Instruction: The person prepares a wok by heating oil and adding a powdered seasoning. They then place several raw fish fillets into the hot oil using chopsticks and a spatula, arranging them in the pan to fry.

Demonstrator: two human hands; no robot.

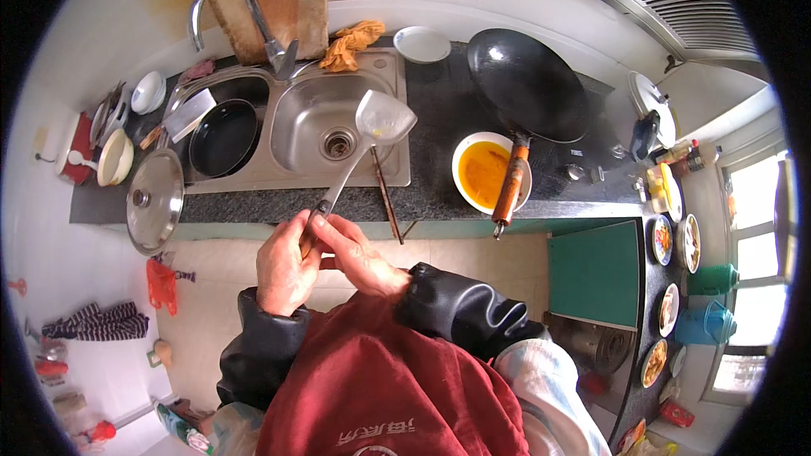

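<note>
My left hand (285, 269) is closed around the handle of a metal wok spatula (345, 171). My right hand (361, 259) grips the same handle, its thumb near the collar. The spatula's wide blade is raised over the right side of the steel sink (339, 88), with small yellow specks on it. Dark chopsticks (386, 196) lie over the sink's front rim and stick out past the counter edge. On the right, a bowl of orange-yellow liquid (480, 168), seemingly beaten egg, sits partly under the wooden handle of a black wok (529, 85).
In the left basin are a black pan (225, 138) and a cleaver (190, 115). A glass lid (155, 202) overhangs the counter at left. An orange cloth (351, 44) lies behind the sink beside a white plate (422, 44). Plated dishes (654, 364) line the right counter.
</note>
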